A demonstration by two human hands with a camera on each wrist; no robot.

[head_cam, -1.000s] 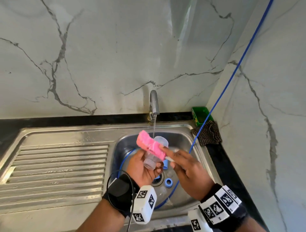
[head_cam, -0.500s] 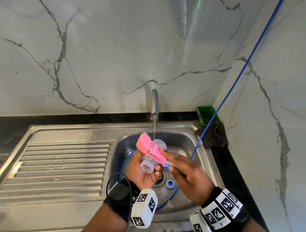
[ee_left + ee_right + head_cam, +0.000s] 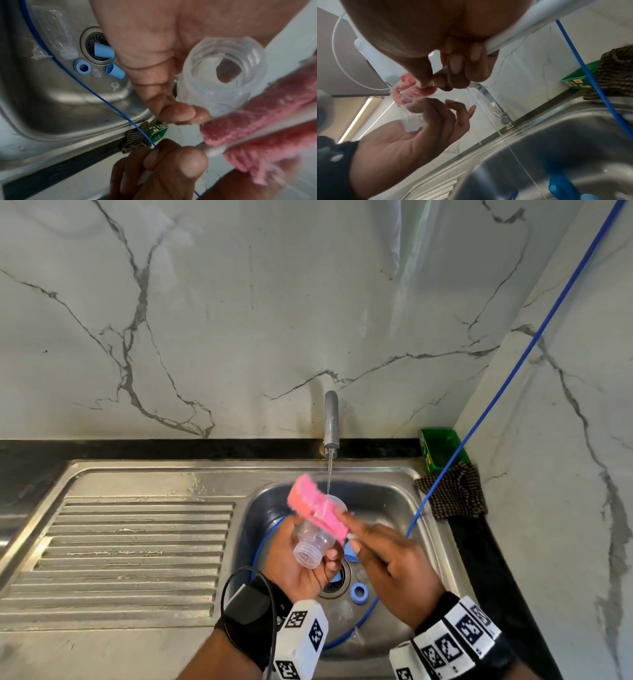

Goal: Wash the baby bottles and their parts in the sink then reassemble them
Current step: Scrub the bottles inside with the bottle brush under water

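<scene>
Two hands meet over the sink basin [image 3: 383,501] in the lower middle of the head view. The left hand [image 3: 301,563] has its fingers curled round a clear baby bottle [image 3: 313,544], held tilted with its threaded open mouth toward the camera and its base up under the thin stream of water [image 3: 329,477] falling from the tap [image 3: 331,422]. The right hand [image 3: 394,563] pinches the white handle of a pink bottle brush [image 3: 317,506], whose fuzzy head lies against the upper side of the bottle, outside it.

In the left wrist view the bottle's mouth [image 3: 226,73] fills the upper right, with the brush [image 3: 257,127] blurred just below it. At the upper left of that view, on the basin floor, lie a second clear bottle [image 3: 56,35], a blue ring [image 3: 82,67], two blue caps, one [image 3: 103,52] resting on the drain and one [image 3: 115,71] just beside it, and small clear parts that are too small to make out. A blue cable [image 3: 507,378] runs from the upper right of the head view down into the basin. On the surface at the right of the sink sit a checked cloth [image 3: 452,491] and a green box [image 3: 440,446], touching each other.
</scene>
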